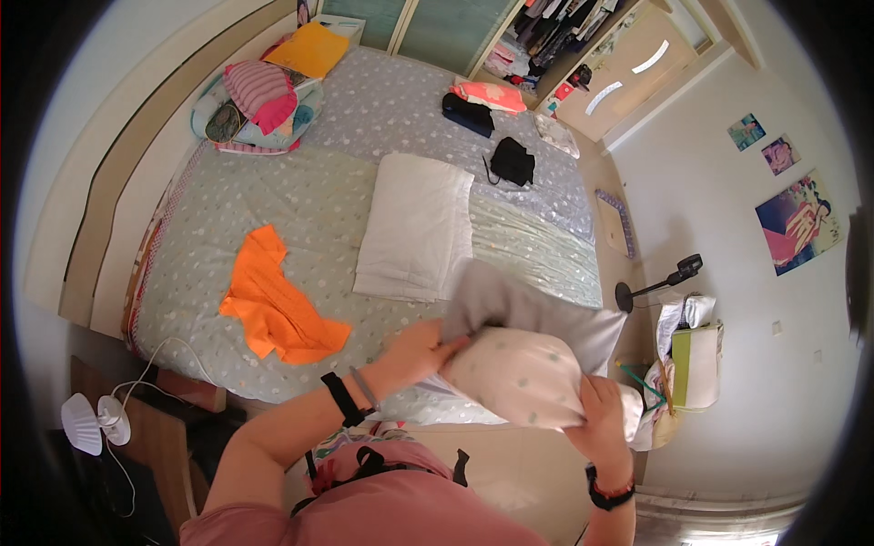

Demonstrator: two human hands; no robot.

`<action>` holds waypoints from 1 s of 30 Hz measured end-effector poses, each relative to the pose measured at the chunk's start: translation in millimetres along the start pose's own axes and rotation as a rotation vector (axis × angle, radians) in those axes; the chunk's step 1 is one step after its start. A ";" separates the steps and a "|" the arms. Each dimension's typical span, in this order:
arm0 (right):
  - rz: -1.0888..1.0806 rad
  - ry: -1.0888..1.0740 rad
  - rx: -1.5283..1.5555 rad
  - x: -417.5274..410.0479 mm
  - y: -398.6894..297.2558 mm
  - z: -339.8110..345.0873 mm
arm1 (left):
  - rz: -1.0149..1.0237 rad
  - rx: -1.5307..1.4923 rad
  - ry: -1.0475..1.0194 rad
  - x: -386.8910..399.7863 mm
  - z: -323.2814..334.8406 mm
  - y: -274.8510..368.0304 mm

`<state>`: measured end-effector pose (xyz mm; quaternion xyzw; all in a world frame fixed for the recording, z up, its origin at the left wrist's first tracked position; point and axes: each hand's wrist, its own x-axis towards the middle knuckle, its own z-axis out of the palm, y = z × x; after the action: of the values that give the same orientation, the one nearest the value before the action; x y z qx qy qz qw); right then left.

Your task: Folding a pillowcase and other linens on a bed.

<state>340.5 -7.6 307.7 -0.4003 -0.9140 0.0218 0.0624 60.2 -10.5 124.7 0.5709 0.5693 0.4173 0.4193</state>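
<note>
My left hand (418, 351) grips one edge of a piece of soft fabric (522, 375) that is pale pink with small green spots. A grey part (539, 310) of the fabric spreads out beyond it, slightly blurred; whether both are one piece I cannot tell. At the right end, my right hand (599, 416) pinches the pink part. The bundle is held up over the near right edge of the bed (321, 184). Just past it lies a folded white quilt (416, 225). To the left of my left hand, a crumpled orange cloth (276, 300) rests on the sheet.
Pillows (263, 95) are piled at the headboard. Dark folded clothing (468, 115), a black garment (512, 162) and a coral cushion (490, 97) lie on the far side. A black stand fan (659, 283) is on the right; a white lamp (85, 423) is at lower left.
</note>
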 end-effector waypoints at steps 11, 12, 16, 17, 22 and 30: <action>0.131 -0.030 0.183 -13.9 -17.0 32.0 | 0.214 -0.122 -0.246 14.8 -36.8 68.3; 0.123 -0.003 0.204 -11.2 -16.8 42.9 | 0.255 -0.090 -0.211 14.8 -40.8 65.2; 0.113 -0.023 0.147 -7.1 -15.7 33.0 | 0.308 -0.051 -0.097 4.7 -39.8 82.0; 0.137 -0.018 0.151 -4.9 -18.8 33.3 | 0.259 -0.128 -0.057 2.9 -38.4 79.7; 0.127 0.068 0.130 23.3 -39.4 68.3 | 0.103 -0.194 0.079 12.2 -50.8 30.8; 0.044 0.044 0.122 45.3 -87.2 56.1 | 0.759 0.709 -0.051 -28.3 -57.8 114.7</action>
<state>239.1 -32.9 264.3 -0.4161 -0.9004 0.0700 0.1063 39.4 -38.5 251.5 0.8542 0.4181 0.3074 0.0328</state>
